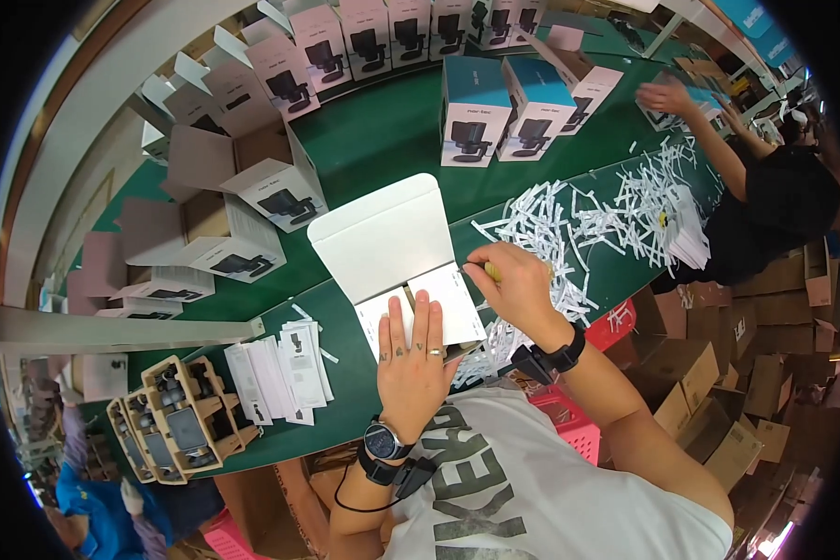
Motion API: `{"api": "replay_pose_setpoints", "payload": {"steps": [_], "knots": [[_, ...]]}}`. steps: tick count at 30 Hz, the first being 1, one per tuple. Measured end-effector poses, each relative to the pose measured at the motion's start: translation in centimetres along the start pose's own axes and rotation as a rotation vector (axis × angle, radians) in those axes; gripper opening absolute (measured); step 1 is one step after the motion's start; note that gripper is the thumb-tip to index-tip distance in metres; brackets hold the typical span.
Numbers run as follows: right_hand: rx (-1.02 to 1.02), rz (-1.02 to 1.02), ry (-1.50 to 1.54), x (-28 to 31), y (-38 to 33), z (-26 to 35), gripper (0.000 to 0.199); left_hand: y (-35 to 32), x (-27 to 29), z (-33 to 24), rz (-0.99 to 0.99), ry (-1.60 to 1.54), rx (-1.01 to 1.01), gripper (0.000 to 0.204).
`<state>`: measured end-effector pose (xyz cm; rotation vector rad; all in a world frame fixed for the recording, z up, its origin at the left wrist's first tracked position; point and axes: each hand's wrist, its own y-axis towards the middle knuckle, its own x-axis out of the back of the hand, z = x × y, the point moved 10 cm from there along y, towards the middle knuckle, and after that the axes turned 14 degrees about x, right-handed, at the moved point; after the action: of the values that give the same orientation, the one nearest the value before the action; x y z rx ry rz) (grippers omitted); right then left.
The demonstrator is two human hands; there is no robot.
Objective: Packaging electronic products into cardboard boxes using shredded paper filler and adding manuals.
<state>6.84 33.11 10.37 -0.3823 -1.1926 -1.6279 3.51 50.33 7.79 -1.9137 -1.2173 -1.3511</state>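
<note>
In front of me on the green table stands an open box [387, 233], its white lid flap raised toward the back. White printed leaflets [459, 313] lie across its opening. My left hand [413, 359] rests flat on them, fingers stretched out and slightly apart. At the box's right side, my right hand [513, 285] is closed, thumb against curled fingers. Something small and yellowish shows at its fingertips, but I cannot make out what it is. Beside that hand, white paper strips [541, 224] are heaped. A stack of folded leaflets [289, 373] lies left of the box.
Open printed boxes [229, 247] line the left and back; two teal-topped boxes [473, 112] stand behind. Moulded trays with black parts [182, 425] sit at the left edge. A co-worker [765, 187] reaches over the table at right. Pink baskets [569, 425] and cartons [691, 383] stand below.
</note>
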Motion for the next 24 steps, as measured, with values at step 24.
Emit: {"api": "replay_pose_setpoints", "payload": {"steps": [24], "knots": [[-0.189, 0.204, -0.252, 4.1, -0.9, -6.8, 0.022, -0.4, 0.2, 0.2, -0.011, -0.023, -0.023, 0.091]]}}
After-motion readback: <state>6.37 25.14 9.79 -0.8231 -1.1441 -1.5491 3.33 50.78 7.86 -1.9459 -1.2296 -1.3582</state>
